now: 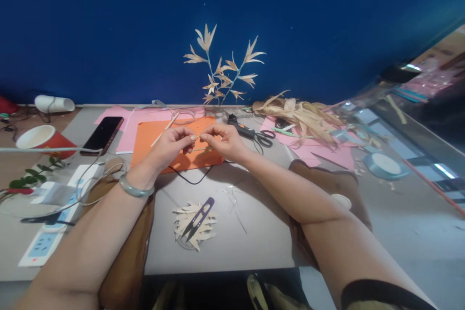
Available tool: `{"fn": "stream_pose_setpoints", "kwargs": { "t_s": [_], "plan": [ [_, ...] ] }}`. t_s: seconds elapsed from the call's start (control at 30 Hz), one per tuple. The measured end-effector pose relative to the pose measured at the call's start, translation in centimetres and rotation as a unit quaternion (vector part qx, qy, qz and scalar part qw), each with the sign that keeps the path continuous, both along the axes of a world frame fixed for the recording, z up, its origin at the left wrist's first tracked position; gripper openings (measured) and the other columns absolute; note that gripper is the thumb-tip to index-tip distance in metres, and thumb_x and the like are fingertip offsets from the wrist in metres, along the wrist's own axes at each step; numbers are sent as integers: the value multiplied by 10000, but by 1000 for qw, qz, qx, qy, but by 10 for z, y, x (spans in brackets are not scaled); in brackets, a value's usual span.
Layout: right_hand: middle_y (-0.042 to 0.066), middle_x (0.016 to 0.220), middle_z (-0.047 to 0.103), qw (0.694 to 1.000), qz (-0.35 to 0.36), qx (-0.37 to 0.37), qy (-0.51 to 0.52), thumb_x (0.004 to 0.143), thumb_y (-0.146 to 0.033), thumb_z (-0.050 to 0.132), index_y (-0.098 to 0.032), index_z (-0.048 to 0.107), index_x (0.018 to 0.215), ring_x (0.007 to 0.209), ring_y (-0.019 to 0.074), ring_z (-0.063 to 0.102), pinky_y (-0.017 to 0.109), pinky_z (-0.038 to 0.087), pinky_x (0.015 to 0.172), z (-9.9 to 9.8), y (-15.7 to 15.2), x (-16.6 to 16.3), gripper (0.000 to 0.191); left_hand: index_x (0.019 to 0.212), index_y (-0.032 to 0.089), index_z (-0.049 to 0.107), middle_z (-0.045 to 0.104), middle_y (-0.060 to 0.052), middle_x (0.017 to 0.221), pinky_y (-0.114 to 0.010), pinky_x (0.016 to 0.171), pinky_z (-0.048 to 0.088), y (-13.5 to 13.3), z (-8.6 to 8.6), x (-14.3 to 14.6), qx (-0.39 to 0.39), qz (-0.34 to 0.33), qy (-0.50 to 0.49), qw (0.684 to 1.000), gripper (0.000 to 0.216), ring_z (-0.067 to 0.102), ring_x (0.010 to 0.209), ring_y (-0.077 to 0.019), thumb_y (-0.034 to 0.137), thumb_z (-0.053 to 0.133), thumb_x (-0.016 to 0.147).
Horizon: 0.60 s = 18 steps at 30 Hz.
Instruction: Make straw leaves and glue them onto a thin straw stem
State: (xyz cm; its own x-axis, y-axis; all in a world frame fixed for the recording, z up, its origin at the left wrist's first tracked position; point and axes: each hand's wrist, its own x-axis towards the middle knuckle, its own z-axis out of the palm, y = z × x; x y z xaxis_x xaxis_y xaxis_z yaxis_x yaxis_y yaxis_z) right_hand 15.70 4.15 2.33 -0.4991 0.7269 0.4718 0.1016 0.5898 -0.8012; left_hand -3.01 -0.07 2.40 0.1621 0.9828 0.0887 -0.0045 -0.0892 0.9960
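My left hand (175, 143) and my right hand (225, 142) meet fingertip to fingertip over an orange sheet (145, 138). Both are closed in a pinch. Between them is something small and yellowish, too small to name. A thin pale strip (165, 130) lies by my left hand. Just beyond my right hand are a hot glue gun (241, 128) and black-handled scissors (266, 138). Nearer to me, purple thread snips (199, 218) rest on a pile of cut pale husk pieces (209, 237). Behind my hands stands a branch with pale husk leaves (232, 75).
A phone (102, 133), a red paper cup (60, 143) and a power strip (39, 247) with cables are at left. Dried corn husks (301, 116) lie on pink sheets (339, 155) at right, near a roll of light-blue tape (385, 167). Fine wires (236, 210) lie in front.
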Motion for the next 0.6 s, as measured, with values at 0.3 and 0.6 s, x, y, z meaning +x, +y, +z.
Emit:
{"fn": "stream_pose_setpoints", "kwargs": {
  "t_s": [0.3,0.6],
  "plan": [
    [11,673,632,1000,-10,-6,-4,830,-413,633,-149,625,726,626,104,547,233,456,613,-2,1,-1,284,698,157,605,552,23,573,-226,520,400,-2,4,5,31,35,49,998,206,479,505,-81,329,705,753],
    [-1,658,625,999,-31,12,10,842,-374,615,-158,610,711,611,97,532,230,442,597,-3,0,-3,253,837,164,620,619,-6,713,-234,534,447,-4,3,5,43,76,73,993,252,548,554,-100,369,723,732]
  ]
}}
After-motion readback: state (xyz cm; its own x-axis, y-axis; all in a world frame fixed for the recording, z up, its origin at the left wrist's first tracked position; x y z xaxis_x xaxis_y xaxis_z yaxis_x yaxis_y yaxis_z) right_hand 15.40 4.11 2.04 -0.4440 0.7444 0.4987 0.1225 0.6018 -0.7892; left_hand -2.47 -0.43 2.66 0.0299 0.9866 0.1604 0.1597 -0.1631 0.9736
